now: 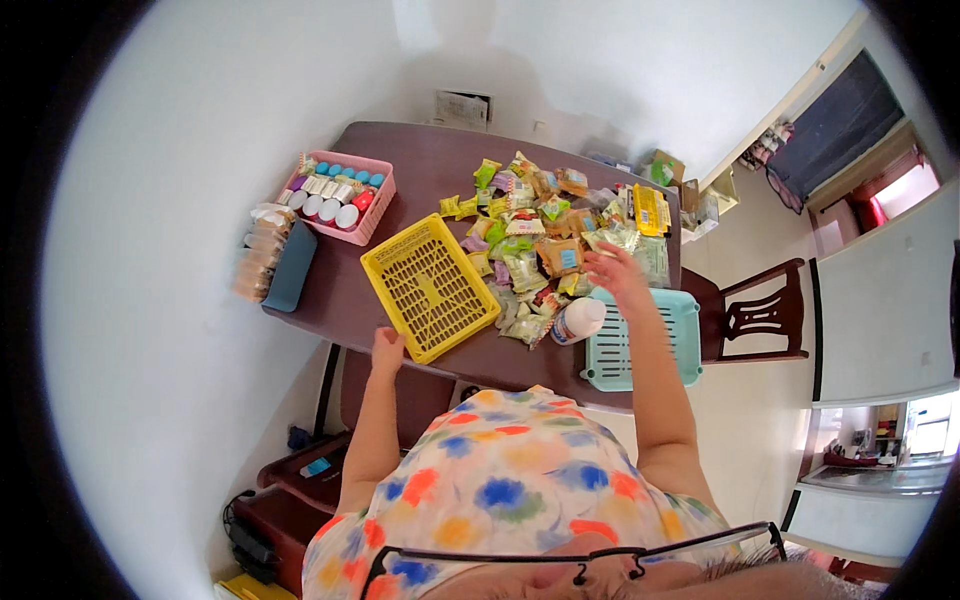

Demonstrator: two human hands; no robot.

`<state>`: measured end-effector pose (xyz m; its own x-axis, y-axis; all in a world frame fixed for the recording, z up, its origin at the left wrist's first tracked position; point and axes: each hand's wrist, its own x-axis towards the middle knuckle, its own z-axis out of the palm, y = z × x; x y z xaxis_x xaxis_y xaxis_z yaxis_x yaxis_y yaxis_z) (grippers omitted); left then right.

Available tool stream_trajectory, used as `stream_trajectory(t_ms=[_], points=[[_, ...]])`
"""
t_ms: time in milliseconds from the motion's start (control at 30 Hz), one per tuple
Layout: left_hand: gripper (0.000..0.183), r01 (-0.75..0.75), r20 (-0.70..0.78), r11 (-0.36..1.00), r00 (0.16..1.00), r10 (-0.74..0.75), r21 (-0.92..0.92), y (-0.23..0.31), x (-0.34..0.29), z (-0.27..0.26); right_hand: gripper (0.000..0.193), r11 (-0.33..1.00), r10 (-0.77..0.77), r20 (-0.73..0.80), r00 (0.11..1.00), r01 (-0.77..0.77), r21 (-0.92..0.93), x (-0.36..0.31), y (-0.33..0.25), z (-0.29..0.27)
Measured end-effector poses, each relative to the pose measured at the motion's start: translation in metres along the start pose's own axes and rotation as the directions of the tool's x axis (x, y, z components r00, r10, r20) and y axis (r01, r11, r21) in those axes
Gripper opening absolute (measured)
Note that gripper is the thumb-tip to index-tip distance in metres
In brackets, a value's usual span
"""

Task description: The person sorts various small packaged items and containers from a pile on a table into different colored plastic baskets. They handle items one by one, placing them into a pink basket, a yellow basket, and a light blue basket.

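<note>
My left hand point(388, 351) is closed at the near left rim of a yellow plastic basket point(377, 264). The basket has a slatted bottom and lies slightly turned on the table. Over the right part of a heap of small wrapped snacks point(522, 222), my right hand point(617, 276) reaches with its fingers apart, and I see nothing held in it. Brown, green, yellow and purple packets make up the heap. A white bottle point(579, 320) stands below the right hand, beside a light teal slotted basket point(643, 376) partly covered by my right forearm.
At the far left of the dark table point(385, 150), a pink basket point(381, 208) holds blue- and white-topped containers. Next to it, a dark blue-grey bin point(291, 268) has packets in it. A yellow packet point(651, 210) lies far right. A wooden chair point(765, 318) stands right of the table.
</note>
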<state>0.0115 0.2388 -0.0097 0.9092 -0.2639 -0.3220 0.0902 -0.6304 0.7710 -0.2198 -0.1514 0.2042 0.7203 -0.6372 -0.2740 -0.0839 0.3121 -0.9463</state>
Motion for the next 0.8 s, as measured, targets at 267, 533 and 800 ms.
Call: stream_trajectory(t_ms=[267,533,800], points=[[0.035,-0.366,-0.132,0.923,0.916,0.380,0.120,0.100,-0.005,0.020,0.042,0.983,0.078,-0.102,0.992,-0.093,-0.156,0.059,0.007,-0.099],[0.054,-0.078,0.488,0.978,0.857,0.164,-0.192,0.195,0.010,0.190,0.058,0.777,0.158,0.110,0.981,-0.055,-0.627,0.149,0.092,-0.072],[0.076,0.392,0.632,0.878,0.762,-0.142,-0.275,0.226,0.019,0.279,0.080,0.629,0.043,0.100,0.994,0.051,-0.776,0.171,0.147,-0.072]])
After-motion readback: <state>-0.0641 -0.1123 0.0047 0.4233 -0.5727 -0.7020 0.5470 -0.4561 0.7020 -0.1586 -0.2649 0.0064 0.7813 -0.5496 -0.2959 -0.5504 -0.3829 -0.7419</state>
